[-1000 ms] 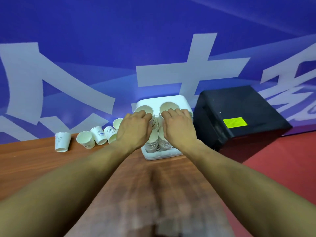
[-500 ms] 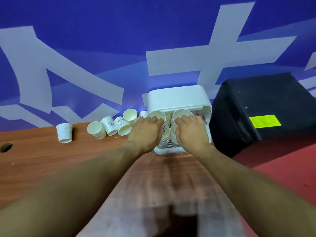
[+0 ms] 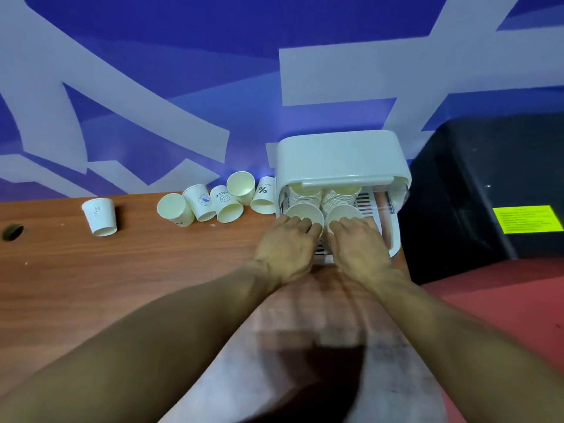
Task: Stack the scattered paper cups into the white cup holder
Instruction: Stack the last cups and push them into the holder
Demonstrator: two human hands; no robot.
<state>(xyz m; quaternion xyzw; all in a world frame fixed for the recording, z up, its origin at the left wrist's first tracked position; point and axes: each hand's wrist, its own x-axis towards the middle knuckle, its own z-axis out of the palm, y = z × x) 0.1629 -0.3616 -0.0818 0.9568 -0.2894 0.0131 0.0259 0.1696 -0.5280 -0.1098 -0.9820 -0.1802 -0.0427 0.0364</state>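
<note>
Your L hand grips front-L cup stack, R hand grips front-R cup stack, both in white cup holder; 6 loose cups on table at its left.

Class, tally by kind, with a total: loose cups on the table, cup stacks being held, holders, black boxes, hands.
loose cups: 6
held cup stacks: 2
white cup holder: 1
black box: 1
left hand, right hand: 2
Total: 12
</note>
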